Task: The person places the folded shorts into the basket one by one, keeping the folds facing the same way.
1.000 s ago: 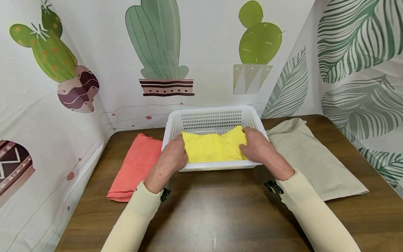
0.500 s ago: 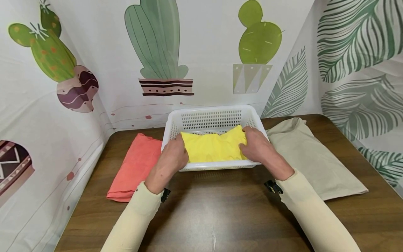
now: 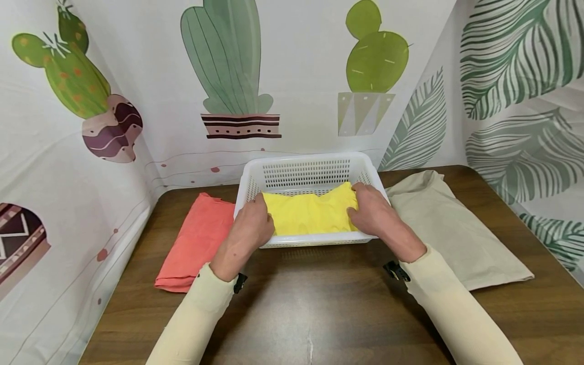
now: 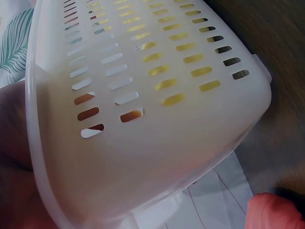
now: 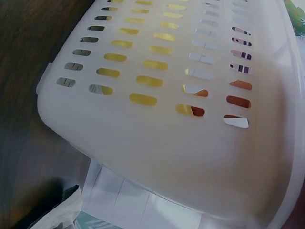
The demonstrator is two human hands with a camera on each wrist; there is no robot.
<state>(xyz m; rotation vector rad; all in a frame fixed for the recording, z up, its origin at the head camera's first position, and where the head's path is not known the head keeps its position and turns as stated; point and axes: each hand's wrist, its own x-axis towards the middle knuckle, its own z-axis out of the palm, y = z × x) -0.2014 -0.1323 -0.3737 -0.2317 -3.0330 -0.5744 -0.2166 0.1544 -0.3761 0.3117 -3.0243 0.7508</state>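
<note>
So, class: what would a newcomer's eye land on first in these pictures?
Probably the bright yellow cloth inside the white basket at the table's middle, with the left hand and right hand at its two ends. Next, the coral cloth left of the basket and the beige cloth right of it.

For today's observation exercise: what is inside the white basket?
A folded yellow cloth lies in the white basket, held at its ends by the left hand and right hand. Anything beneath it is hidden.
</note>
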